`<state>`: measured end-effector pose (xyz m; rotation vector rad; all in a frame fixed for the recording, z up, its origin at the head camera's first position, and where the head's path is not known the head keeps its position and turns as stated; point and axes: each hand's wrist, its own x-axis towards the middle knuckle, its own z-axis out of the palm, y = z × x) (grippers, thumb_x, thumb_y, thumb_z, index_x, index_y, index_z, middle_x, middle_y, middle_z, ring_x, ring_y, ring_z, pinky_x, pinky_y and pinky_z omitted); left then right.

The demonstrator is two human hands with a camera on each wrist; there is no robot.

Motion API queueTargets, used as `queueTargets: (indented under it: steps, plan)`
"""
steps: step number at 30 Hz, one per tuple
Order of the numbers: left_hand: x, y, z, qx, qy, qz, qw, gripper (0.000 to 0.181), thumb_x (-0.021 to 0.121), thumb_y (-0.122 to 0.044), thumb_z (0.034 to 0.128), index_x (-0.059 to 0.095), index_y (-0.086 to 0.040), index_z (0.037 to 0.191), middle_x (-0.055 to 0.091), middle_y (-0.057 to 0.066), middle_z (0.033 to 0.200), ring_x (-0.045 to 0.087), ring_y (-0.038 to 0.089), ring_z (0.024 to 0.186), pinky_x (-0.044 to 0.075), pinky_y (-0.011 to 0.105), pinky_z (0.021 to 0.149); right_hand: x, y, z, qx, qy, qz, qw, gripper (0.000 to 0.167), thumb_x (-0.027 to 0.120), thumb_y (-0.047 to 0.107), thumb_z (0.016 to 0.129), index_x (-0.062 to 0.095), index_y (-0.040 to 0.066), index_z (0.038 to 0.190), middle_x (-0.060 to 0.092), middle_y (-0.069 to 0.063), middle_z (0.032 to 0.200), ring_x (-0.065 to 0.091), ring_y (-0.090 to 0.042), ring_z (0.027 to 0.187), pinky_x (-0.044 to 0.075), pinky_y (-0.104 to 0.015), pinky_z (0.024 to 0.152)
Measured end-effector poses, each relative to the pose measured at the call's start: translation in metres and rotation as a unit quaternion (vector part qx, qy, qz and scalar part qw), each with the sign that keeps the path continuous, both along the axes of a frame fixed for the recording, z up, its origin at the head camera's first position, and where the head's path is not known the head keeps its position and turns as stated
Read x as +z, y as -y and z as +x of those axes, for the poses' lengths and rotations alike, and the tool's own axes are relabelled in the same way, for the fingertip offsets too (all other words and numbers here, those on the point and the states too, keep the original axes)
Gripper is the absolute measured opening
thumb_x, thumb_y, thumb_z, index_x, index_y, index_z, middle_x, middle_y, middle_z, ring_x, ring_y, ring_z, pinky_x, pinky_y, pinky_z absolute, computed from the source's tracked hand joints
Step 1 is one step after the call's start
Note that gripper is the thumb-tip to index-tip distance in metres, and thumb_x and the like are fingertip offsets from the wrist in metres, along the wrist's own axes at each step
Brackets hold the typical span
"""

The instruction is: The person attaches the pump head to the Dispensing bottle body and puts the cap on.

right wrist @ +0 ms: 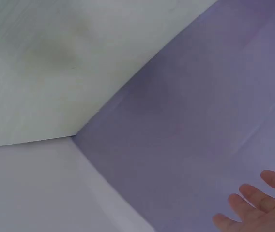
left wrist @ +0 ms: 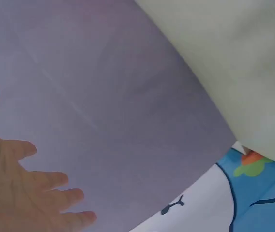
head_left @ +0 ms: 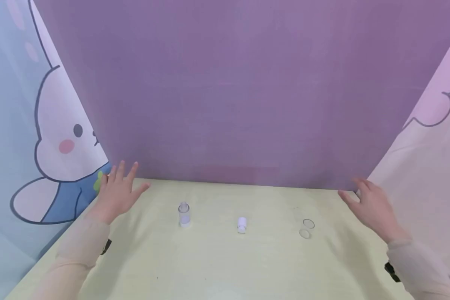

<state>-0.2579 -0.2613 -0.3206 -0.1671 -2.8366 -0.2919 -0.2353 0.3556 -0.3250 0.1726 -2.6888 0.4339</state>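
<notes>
In the head view my left hand [head_left: 116, 193] is held above the table's left side, fingers spread and nothing in it. My right hand [head_left: 375, 208] hovers over the far right corner, holding nothing, fingers loosely extended. Nearest to the left hand stands a small clear bottle [head_left: 184, 216] with a pale label and white bottom. A little white piece [head_left: 241, 224] with a clear end lies mid-table; its kind is too small to tell. Closer to the right hand are two thin clear round pieces, one dark-rimmed [head_left: 308, 223] and one paler [head_left: 305, 233]. Both wrist views show spread, bare fingers.
A pale yellow table [head_left: 225, 262] lies beneath the hands. Behind it rises a plain purple panel [head_left: 240, 91]. Cloths with cartoon prints hang at the left [head_left: 60, 166] and right [head_left: 431, 150]. A faint transparent piece [head_left: 296, 213] lies near the round ones.
</notes>
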Motion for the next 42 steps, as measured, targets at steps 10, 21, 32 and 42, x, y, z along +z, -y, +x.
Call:
queueTargets:
  steps: [10,21,32,42]
  plan:
    - [-0.004,-0.019,0.037,-0.039,-0.033,0.042,0.9978,0.072,0.047,-0.048,0.091,0.03,0.003,0.14,0.031,0.029,0.141,0.03,0.047,0.126,0.027,0.06,0.099,-0.003,0.041,0.023,0.026,-0.019,-0.025,0.9992,0.055,0.051,0.038,0.092,0.048,-0.008,0.123,0.051,-0.031,0.12,0.05,-0.047,0.1,0.036,-0.057,0.082]
    - [-0.021,-0.029,0.057,-0.044,-0.025,0.137,0.9893,0.05,0.057,-0.027,0.0892,0.046,-0.001,0.13,0.048,0.023,0.13,0.043,0.041,0.119,0.036,0.056,0.094,-0.026,0.08,0.036,0.071,-0.027,-0.052,0.9958,0.037,0.061,0.021,0.087,0.058,-0.002,0.115,0.062,-0.021,0.11,0.061,-0.035,0.089,0.047,-0.048,0.072]
    - [-0.038,-0.034,0.057,-0.067,-0.021,0.167,0.9835,0.041,0.061,-0.021,0.0866,0.055,-0.001,0.122,0.058,0.02,0.12,0.055,0.039,0.107,0.047,0.05,0.082,-0.045,0.099,0.035,0.106,0.026,-0.099,0.9891,0.031,0.063,0.017,0.085,0.061,0.0,0.111,0.065,-0.018,0.108,0.063,-0.032,0.092,0.05,-0.044,0.074]
    - [-0.053,-0.036,0.046,-0.08,0.022,0.197,0.977,0.037,0.063,-0.018,0.0847,0.059,-0.001,0.117,0.061,0.018,0.116,0.059,0.036,0.102,0.048,0.045,0.084,-0.05,0.121,0.031,0.131,0.107,-0.178,0.9693,0.03,0.061,0.019,0.088,0.062,0.002,0.112,0.066,-0.014,0.106,0.064,-0.027,0.093,0.052,-0.033,0.075]
